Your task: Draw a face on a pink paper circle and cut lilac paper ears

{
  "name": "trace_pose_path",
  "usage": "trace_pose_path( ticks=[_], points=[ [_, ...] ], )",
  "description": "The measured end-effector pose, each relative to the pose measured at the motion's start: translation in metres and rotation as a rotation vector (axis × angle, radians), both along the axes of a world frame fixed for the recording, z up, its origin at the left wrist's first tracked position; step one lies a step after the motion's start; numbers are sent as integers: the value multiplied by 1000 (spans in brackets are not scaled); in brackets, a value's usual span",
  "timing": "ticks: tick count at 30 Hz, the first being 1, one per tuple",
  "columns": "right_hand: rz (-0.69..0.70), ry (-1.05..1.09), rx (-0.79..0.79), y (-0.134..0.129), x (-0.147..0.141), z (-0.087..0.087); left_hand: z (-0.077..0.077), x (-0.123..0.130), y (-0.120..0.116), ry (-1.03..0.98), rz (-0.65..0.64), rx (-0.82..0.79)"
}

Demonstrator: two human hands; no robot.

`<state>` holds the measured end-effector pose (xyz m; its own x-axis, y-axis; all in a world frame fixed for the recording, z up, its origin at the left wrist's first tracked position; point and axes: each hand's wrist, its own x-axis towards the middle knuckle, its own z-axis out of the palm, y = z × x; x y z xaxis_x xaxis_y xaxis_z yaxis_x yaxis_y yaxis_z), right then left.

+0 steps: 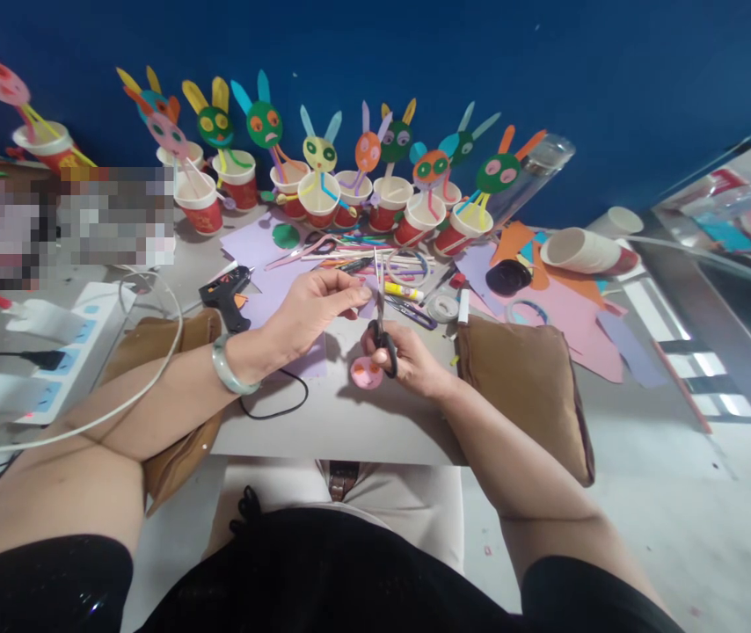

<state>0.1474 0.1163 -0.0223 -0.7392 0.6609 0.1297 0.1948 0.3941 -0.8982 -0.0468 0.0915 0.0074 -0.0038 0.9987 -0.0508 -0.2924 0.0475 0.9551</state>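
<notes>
Between the fingertips of my left hand [313, 308] is a small piece of purple paper [368, 301]. My right hand [415, 359] grips black-handled scissors [385, 338], with the blades pointing up and away from me beside the paper. Whether the blades touch the paper, I cannot tell. On the table just below the scissors lies a round pink paper face [366, 373] with orange eyes, partly under my right hand. A glue gun [227, 294] lies to the left of my left hand, and its black cord curls on the table behind my wrist.
Red and white paper cups [319, 200] with paper rabbit heads line the back by the blue wall. Pens and tools [362, 255], tape rolls [442, 308] and coloured paper [579, 330] cover the middle and right. Brown cushions [521, 387] flank my arms; a power strip [78, 352] sits left.
</notes>
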Motion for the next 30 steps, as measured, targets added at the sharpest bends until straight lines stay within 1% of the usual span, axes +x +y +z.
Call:
trace_pose_path(
  ticks=[15,24,30],
  points=[
    [-19,-21,21,0,0,-2,1,0,0,3,16,-6],
    [-32,-22,-27,-2,-2,4,1,0,-1,12,17,-13],
    [-33,-43,3,-2,-1,4,2,1,-1,10,25,-8]
  ],
)
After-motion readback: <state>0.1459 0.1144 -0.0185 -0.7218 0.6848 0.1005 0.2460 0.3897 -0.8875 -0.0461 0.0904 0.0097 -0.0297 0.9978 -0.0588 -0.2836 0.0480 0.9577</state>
